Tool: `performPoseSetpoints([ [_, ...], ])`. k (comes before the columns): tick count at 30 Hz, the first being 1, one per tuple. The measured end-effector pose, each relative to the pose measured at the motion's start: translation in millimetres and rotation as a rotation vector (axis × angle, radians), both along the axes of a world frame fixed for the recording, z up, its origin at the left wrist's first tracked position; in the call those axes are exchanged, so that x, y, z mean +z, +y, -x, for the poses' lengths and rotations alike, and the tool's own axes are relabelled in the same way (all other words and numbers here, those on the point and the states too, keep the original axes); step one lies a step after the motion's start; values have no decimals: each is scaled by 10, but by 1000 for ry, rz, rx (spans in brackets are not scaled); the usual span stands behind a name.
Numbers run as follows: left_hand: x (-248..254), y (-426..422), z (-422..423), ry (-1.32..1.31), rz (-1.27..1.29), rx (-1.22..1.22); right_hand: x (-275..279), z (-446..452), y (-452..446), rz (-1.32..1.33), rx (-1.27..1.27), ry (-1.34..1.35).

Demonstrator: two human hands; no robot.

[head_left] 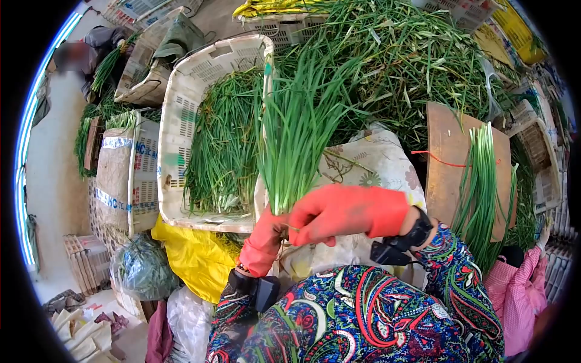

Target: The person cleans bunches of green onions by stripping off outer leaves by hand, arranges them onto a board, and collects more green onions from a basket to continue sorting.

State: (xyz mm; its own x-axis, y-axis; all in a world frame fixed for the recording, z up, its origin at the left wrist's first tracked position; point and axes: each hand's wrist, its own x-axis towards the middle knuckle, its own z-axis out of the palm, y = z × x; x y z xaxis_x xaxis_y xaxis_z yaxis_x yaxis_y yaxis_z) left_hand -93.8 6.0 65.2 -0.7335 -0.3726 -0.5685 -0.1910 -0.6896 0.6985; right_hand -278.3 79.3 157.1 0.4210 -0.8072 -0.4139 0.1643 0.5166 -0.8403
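Note:
Both of my hands wear red rubber gloves. My left hand is wrapped round the pale base of an upright bunch of green stalks, whose leaves fan out above it. Close against it on the right, my right hand has its fingers curled at the base of the same bunch; what its fingertips pinch is too small to name. Behind the bunch on the left stands a white plastic crate holding more loose green stalks.
A big heap of green leaves lies at the back. On the right, a brown board carries a tied bunch. Yellow plastic hangs below the crate. One person is at upper left, another in pink at lower right.

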Motion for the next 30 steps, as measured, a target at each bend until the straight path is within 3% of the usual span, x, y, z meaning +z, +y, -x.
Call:
performPoseSetpoints([
  [1, -17, -13, -5, -7, -80, 16, 111, 112, 25, 44, -8, -40],
  [2, 110, -5, -75, -64, 85, -22, 205, 259, 53, 88, -14, -80],
  [4, 114, -25, -62, -98, 28, 36, 167, 780, 130, 318, -57, -179],
  [6, 121, -25, -72, -106, -76, 101, -82, 1029, 195, 325, -640, -237],
  [7, 127, -25, -105, -97, -149, 136, -169, 1098, 38, 109, -751, 185],
  [11, 144, -55, -195, 0, -399, 251, -775, 891, 135, 364, -507, 1061],
  [14, 110, -57, -274, 106, -553, 304, -750, 401, 31, 147, -455, 591],
  [18, 216, -49, -215, -23, -338, 235, -619, 162, -162, 15, -493, 223],
  [20, 349, 3, -129, -90, -205, 194, -797, 85, -227, 66, -498, 162],
  [22, 261, 17, -167, -65, -243, 253, -908, 9, -259, 62, -537, 69],
  [25, 131, 1, -249, -33, -387, 356, -893, -25, -178, 9, -569, 122],
  [27, 90, -91, -208, 18, -557, 350, -772, -81, -102, 74, -579, 198],
  [30, 152, -94, -50, 86, -610, 365, -606, -203, 23, 208, -546, 329],
])
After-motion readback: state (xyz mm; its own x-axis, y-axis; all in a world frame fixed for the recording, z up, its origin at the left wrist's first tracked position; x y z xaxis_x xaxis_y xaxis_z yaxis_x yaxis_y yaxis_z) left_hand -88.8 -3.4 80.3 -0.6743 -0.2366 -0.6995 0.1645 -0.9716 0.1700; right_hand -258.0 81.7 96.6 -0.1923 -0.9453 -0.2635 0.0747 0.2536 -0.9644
